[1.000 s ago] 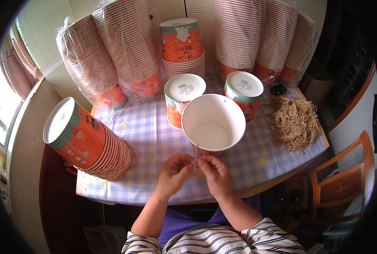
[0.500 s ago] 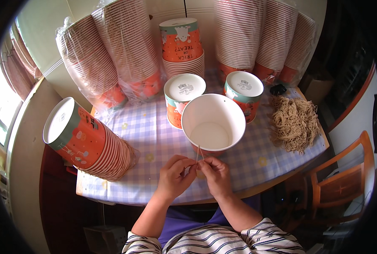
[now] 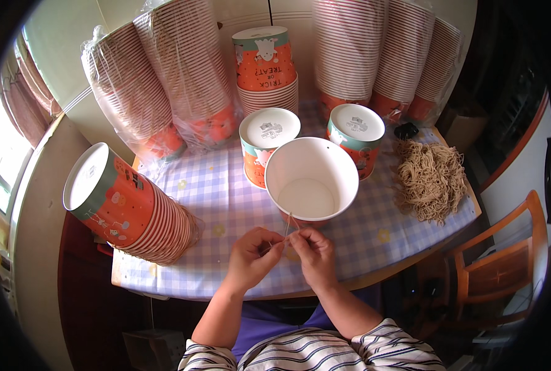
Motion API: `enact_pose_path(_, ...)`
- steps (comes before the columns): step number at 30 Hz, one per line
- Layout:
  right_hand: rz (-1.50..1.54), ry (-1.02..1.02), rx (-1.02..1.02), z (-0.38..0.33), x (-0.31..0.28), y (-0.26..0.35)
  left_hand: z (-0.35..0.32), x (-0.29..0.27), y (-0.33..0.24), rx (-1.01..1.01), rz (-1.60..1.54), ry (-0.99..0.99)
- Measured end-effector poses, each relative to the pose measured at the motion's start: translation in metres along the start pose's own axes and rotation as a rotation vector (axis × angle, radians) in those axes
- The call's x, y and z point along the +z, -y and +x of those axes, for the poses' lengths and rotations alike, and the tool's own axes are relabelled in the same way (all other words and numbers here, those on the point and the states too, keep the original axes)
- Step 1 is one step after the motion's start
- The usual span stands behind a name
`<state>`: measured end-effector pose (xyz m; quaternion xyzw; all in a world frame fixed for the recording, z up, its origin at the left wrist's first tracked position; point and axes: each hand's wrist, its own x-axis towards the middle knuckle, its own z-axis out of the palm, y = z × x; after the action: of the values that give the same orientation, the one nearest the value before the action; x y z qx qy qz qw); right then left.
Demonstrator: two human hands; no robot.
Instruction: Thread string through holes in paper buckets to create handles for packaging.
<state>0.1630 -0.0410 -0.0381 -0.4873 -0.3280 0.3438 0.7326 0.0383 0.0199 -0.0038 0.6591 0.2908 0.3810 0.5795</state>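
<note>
A white-lined paper bucket [image 3: 311, 179] stands mouth up at the near middle of the table. From its near rim a thin beige string [image 3: 291, 223] runs down to my fingers. My left hand [image 3: 254, 257] pinches the string between thumb and fingers. Close beside it, my right hand [image 3: 313, 250] pinches the string too, the fingertips nearly touching. Where the string meets the bucket's near wall is hard to make out. Just behind stand two upturned buckets, a left one [image 3: 250, 162] and a right one [image 3: 365, 148], in orange and green.
A tangled pile of beige strings [image 3: 432, 180] lies at the right. A leaning stack of orange buckets [image 3: 133, 207] occupies the left. Behind are an upturned stack [image 3: 264, 68] and several tall plastic-wrapped stacks [image 3: 349, 52]. A wooden chair [image 3: 497, 272] stands beyond the table's right edge.
My left hand has shifted slightly left and its fingers have changed position on the string. My right hand and the bucket stay almost in place.
</note>
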Motion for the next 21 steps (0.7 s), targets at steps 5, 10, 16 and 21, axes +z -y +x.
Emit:
enact_pose_path(5, 0.004, 0.011, 0.008, -0.001, 0.001, 0.005, -0.004, -0.004, 0.005, -0.045, -0.09, 0.029)
enact_pose_path(10, -0.023, 0.018, 0.005, -0.001, 0.001, 0.005, -0.004, -0.002, 0.009, -0.027, -0.12, 0.01)
enact_pose_path(16, -0.085, 0.003, -0.031, -0.002, 0.002, 0.003, -0.008, 0.002, 0.011, -0.022, -0.12, 0.041)
enact_pose_path(21, -0.217, -0.035, -0.198, -0.003, 0.004, -0.001, -0.011, 0.005, 0.015, -0.009, -0.108, 0.041)
